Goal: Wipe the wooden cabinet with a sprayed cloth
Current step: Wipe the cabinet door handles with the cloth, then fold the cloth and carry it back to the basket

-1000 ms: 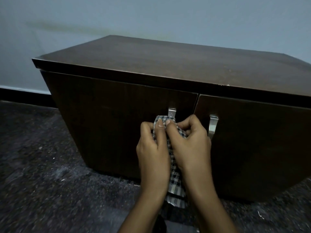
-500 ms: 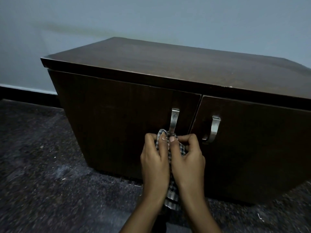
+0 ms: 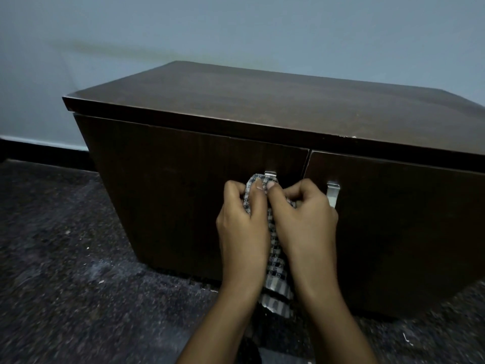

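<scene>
A dark wooden cabinet [image 3: 262, 106] with two doors stands on the floor against the wall. A checked cloth [image 3: 277, 258] is wrapped round the metal handle [image 3: 270, 174] of the left door, so only the handle's top shows. My left hand [image 3: 241, 227] and my right hand [image 3: 304, 222] both grip the cloth, thumbs side by side at its upper end. The cloth's tail hangs down between my wrists. The right door's handle [image 3: 332, 193] is bare, just right of my right hand.
A dark speckled floor [image 3: 65, 271] spreads to the left and in front of the cabinet. A pale blue wall [image 3: 236, 27] with a dark skirting strip [image 3: 39, 151] runs behind.
Both hands slid down the left handle with the cloth half a second ago, then came back up to near its top.
</scene>
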A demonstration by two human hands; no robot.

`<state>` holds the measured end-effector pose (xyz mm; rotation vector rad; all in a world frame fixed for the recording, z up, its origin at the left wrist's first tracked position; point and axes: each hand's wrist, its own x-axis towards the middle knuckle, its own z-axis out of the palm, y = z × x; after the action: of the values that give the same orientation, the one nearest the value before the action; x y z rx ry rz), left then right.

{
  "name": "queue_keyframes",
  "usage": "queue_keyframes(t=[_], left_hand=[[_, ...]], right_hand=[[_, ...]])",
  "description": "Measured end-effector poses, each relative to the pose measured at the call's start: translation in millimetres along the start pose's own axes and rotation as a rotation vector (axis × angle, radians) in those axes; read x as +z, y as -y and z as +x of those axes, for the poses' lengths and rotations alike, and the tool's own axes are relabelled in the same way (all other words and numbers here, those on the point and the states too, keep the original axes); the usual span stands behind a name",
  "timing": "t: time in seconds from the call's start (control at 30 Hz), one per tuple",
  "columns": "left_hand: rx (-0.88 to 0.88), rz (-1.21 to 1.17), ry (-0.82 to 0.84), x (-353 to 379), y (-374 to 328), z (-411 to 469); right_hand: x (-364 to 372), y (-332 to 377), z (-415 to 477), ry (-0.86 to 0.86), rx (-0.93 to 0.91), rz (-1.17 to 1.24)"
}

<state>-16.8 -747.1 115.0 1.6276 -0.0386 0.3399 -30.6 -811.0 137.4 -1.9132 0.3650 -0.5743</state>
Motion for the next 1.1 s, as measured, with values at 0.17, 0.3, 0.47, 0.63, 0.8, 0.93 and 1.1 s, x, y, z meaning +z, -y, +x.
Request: queue_keyframes(t=[0.17, 0.3, 0.47, 0.63, 0.8, 0.93, 1.1], left_hand=[[-0.006, -0.033, -0.038, 2.5, 13.4, -12.1], [0.008, -0.039, -0.039, 2.8, 23.7, -18.1], [0.001, 0.036, -0.018, 3.6, 41.1, -16.8], [-0.014, 0.051, 0.026, 1.9, 49.7, -12.3], [-0.087, -0.004, 0.002, -0.8, 48.2, -20.2], [-0.271, -0.239, 0.003, -9.7, 48.4, -29.6], [-0.504, -0.499, 0.001, -34.1, 44.5, -28.7]], right_hand=[[2.4, -9.4, -10.8, -0.005, 0.005, 0.026], [5.7, -18.0, -18.2, 0.000, 0.012, 0.049], [15.7, -37.4, -20.7, 0.006, 0.099, 0.094], [21.3, -46.6, -21.5, -0.005, 0.108, 0.099], [15.2, -51.8, -31.3, 0.081, 0.205, 0.210], [7.6, -56.4, -47.8, 0.251, 0.351, 0.488], [13.3, -54.7, -53.8, 0.435, 0.442, 0.714]])
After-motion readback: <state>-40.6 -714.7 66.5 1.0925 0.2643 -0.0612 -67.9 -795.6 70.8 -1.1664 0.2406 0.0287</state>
